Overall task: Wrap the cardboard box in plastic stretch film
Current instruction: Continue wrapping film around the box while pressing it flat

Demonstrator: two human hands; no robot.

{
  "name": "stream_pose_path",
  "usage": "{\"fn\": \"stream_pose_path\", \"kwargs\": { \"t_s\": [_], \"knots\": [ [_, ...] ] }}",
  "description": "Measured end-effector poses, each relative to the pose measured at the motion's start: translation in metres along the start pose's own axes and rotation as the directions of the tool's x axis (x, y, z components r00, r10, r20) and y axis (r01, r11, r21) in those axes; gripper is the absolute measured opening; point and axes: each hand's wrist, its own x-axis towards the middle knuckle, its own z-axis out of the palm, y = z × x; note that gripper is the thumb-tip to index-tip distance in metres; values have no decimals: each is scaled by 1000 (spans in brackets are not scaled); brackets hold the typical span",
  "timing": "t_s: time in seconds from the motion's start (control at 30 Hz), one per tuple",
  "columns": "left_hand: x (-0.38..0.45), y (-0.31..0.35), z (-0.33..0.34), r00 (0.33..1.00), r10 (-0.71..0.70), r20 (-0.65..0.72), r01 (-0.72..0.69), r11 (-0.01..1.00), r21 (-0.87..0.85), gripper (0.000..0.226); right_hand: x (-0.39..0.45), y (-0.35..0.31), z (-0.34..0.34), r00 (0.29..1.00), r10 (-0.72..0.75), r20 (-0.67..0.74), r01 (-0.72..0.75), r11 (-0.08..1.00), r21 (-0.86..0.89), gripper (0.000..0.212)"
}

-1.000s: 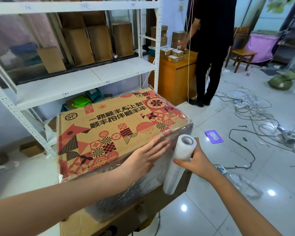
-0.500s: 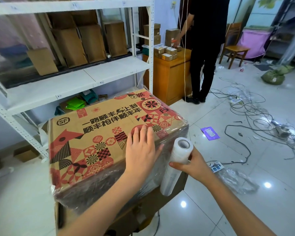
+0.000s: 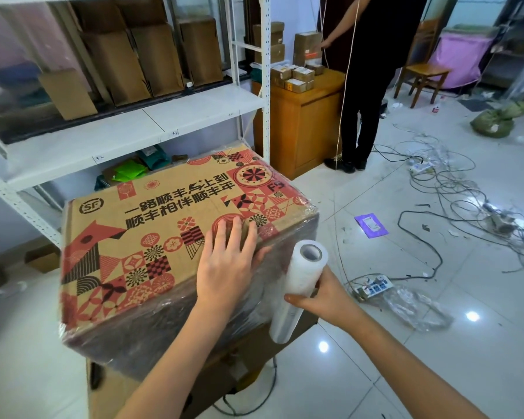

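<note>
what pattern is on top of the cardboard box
Red and black geometric and floral motifs on brown cardboard box, in the head view.

A white metal shelf rack (image 3: 152, 128) stands beyond the left hand (image 3: 227, 264), with flat brown cartons (image 3: 152, 58) leaning on its upper level and green packets (image 3: 127, 172) below. Farther off, a person in black (image 3: 366, 86) stands at a wooden cabinet (image 3: 303, 122) topped with small parcels (image 3: 297, 75). Right of the right hand (image 3: 327, 297) lie tangled cables (image 3: 454, 189), a power strip (image 3: 375, 287), a purple pouch (image 3: 370, 225) and crumpled plastic (image 3: 415, 306); a wooden chair (image 3: 421, 71) is far behind.
</note>
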Motion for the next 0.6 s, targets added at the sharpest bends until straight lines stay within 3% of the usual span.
{"fn": "stream_pose_path", "kwargs": {
  "t_s": [0.13, 0.27, 0.4, 0.6],
  "knots": [
    [-3, -2, 0, 999, 10, -36, -9, 999, 37, 48, 6, 0, -13, 998, -18, -53, 23, 996, 89, 87],
    [-7, -1, -3, 998, -2, -59, 4, 999, 34, 48, 11, 3, -25, 994, -36, -102, 37, 999, 4, 95],
    [-8, 4, -7, 996, -2, -89, 5, 999, 35, 43, 15, 3, -33, 969, -17, -247, -7, 996, -94, 93],
    [-4, 7, -14, 997, -78, -22, 77, 997, -31, 43, 24, 2, -25, 924, -59, -378, 47, 998, -43, 91]
  ]
}}
